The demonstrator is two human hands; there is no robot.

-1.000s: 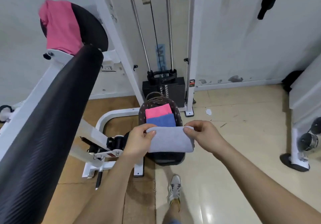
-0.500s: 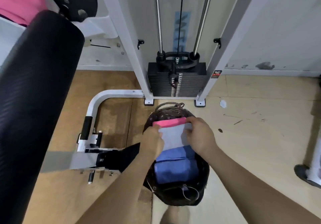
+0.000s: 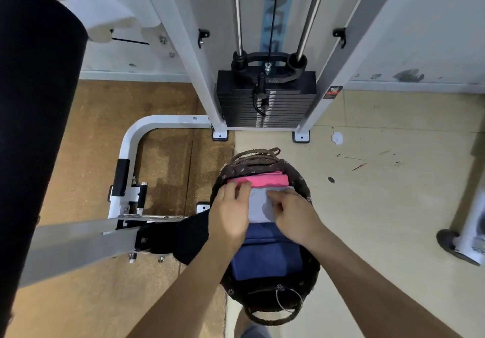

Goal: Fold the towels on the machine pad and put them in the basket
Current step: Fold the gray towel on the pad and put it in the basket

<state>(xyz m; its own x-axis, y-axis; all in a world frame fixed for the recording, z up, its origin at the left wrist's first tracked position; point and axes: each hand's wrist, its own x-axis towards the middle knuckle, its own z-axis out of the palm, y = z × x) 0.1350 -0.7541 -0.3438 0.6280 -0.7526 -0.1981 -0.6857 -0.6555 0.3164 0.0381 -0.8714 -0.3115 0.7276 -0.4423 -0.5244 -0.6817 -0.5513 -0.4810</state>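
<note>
The task is looking well advanced. The basket (image 3: 301,180) is standing on the floor (image 3: 380,206) and already holding a pink towel (image 3: 262,180), lying folded just beyond the fingertips, and a blue towel (image 3: 265,256), lying folded under the wrists. A grey towel (image 3: 258,207), also folded, is going in between those two, and both hands are settling it there. What is remaining for this towel, by my judgement, is only to let go and draw the hands out.

The pad (image 3: 34,127) is running up the far side of the left hand, well apart from it. The stretch in view is carrying no towel, but its upper end is lying out of frame, so more folding may be waiting there.

The left hand (image 3: 231,211) is lying with its fingers fairly straight and relaxed, pressing on the near-left edge of the grey towel, not clenching it. The right hand (image 3: 291,214) is resting on the towel's other side with its fingers bent down onto the cloth. Whether it is pinching the towel or only pushing it down I cannot tell, since the fingertips are blurring into the fabric.
</note>
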